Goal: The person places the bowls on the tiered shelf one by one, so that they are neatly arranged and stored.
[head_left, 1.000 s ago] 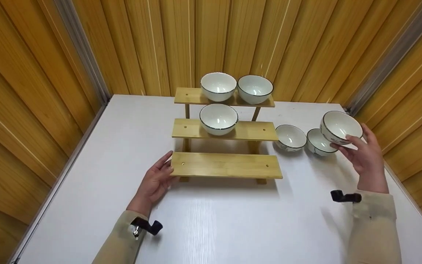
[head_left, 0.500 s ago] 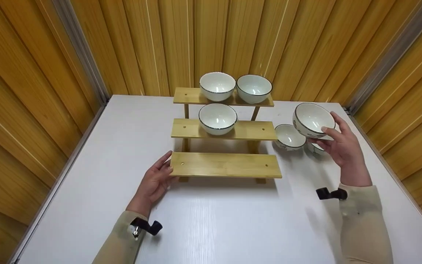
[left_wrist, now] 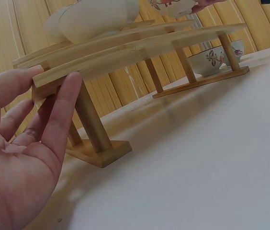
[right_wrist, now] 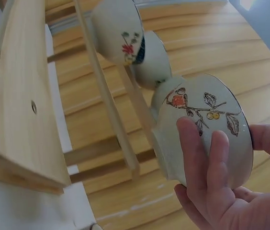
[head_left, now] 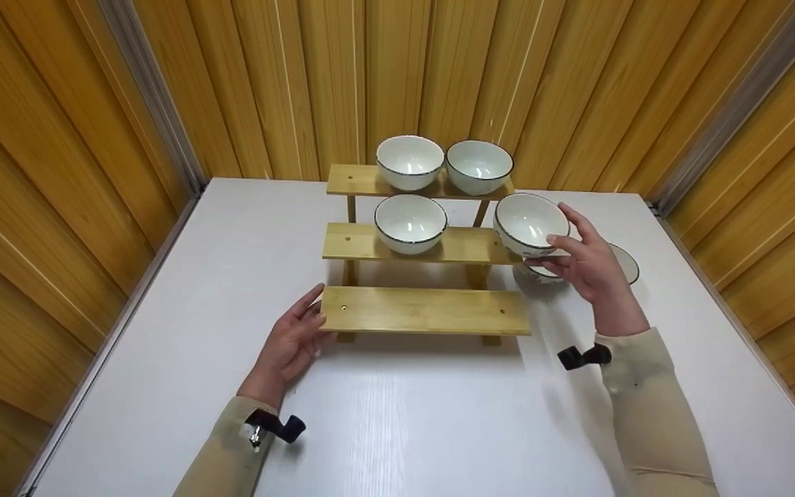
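My right hand (head_left: 589, 266) grips a white bowl (head_left: 532, 219), thumb at its rim and fingers against its outer wall. This bowl is held up by the right end of the middle step of a three-step wooden rack (head_left: 425, 310). In the right wrist view, the bowl (right_wrist: 211, 112) shows a painted branch with leaves. My left hand (head_left: 295, 342) pinches the left end of the lowest step; in the left wrist view its fingers (left_wrist: 65, 103) lie along the board. Two bowls stand on the top step, and one bowl (head_left: 411, 224) sits on the middle step.
Behind my right hand, two more bowls stand on the white table (head_left: 384, 428) right of the rack. One bowl (head_left: 542, 275) is largely covered by the hand and held bowl; the other bowl (head_left: 625, 264) is partly hidden. Wood-patterned walls (head_left: 397, 83) enclose the back and sides.
My right hand has carried the bowl leftward, from above the two table bowls to the right end of the middle step. My left hand has stayed on the lowest step.
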Action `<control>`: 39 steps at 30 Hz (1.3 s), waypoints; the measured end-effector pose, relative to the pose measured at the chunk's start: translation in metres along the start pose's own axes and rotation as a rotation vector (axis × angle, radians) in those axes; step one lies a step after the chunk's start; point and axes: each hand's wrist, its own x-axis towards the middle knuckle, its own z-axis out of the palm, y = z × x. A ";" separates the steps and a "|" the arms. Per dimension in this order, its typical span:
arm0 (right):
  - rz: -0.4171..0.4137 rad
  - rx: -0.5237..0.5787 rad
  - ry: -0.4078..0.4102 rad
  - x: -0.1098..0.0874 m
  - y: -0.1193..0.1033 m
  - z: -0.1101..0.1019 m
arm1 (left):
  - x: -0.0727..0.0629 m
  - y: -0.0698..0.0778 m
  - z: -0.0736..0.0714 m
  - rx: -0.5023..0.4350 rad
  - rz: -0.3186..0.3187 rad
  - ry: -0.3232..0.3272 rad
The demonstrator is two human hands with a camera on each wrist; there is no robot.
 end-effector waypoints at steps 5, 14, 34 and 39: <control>0.019 -0.041 -0.007 0.011 0.008 0.020 | 0.000 0.000 0.001 -0.016 0.004 0.010; 0.026 -0.054 -0.025 0.026 0.019 0.043 | 0.000 0.001 0.001 0.019 -0.008 0.017; 0.034 -0.058 -0.084 0.030 0.022 0.050 | -0.001 0.001 0.002 -0.020 -0.017 0.028; 0.045 -0.080 -0.091 0.027 0.023 0.047 | -0.001 0.001 0.002 -0.023 -0.020 0.023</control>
